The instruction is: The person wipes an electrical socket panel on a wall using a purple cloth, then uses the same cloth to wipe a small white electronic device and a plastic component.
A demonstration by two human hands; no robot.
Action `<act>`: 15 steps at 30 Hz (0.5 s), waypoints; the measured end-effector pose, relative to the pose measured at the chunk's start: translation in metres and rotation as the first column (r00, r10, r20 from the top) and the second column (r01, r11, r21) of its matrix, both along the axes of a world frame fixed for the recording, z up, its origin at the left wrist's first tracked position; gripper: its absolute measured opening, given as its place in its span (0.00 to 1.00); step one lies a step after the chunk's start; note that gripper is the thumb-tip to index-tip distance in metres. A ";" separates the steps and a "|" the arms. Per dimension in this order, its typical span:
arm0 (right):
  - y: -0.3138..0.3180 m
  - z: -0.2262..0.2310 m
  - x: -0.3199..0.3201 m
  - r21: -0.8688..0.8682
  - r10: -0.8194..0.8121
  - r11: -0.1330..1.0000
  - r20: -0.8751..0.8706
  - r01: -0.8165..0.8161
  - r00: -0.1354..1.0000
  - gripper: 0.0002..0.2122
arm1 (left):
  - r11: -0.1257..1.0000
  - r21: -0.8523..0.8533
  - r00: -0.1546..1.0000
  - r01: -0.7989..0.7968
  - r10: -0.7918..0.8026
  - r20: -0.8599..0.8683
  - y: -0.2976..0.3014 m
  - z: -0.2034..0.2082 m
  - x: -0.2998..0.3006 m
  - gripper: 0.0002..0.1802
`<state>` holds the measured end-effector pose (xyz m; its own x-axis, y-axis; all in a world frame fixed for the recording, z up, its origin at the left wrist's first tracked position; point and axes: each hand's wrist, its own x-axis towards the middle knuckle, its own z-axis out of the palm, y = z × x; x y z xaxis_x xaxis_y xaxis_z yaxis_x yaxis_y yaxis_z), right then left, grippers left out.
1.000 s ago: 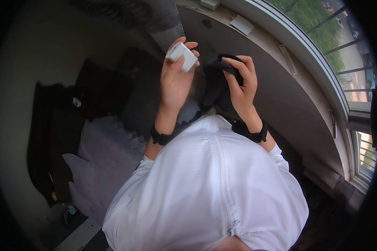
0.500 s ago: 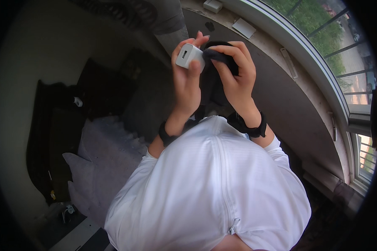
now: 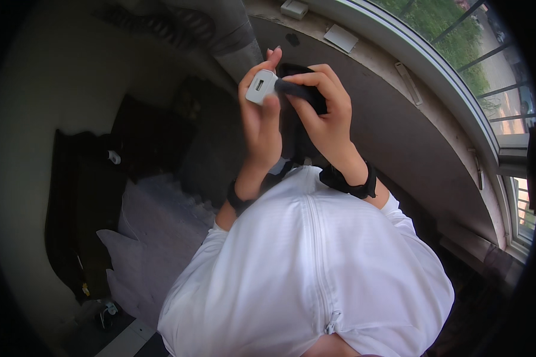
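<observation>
Between the thumb and fingers of my left hand point(image 3: 261, 128) is a white USB charger plug point(image 3: 258, 89), its port side turned up toward me. My right hand point(image 3: 333, 107) grips a dark cloth point(image 3: 301, 89), folded over and pinched by thumb and fingers. One end of the cloth touches the charger's right side. Both hands are raised close together in front of my chest. A black band sits on each wrist.
At the right, a window point(image 3: 458, 47) with bars rises above a sill point(image 3: 375, 56) holding a white flat piece point(image 3: 340, 38) and a small white box point(image 3: 294, 9). A bed with a pale grey cover point(image 3: 155, 232) and a dark headboard point(image 3: 65, 208) stands at the left.
Both hands have shifted slightly left in view, still holding the charger and the cloth. The cloth's end now lies more along the charger's side. The room has shifted a little in the view.
</observation>
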<state>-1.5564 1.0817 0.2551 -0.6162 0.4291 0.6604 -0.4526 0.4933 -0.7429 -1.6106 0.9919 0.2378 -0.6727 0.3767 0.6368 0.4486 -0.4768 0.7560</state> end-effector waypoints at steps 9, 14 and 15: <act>-0.003 0.017 -0.004 0.067 0.004 0.998 0.009 -0.005 1.000 0.09 | 0.998 0.030 0.997 0.061 -0.063 0.045 -0.006 0.010 -0.006 0.26; 0.024 -0.022 -0.014 -0.199 0.014 0.980 0.186 0.024 0.982 0.08 | 0.929 0.217 0.903 0.299 -0.349 0.249 -0.013 0.025 -0.001 0.31; 0.026 -0.021 -0.011 -0.176 -0.008 0.984 0.125 0.030 0.992 0.08 | 0.930 0.214 0.905 0.297 -0.346 0.246 -0.013 0.024 -0.003 0.31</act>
<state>-1.5675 1.1077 0.2341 -0.6789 0.5447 0.4923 -0.3440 0.3564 -0.8687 -1.6131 0.9786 0.2620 -0.6901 0.5065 0.5169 0.0352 -0.6899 0.7230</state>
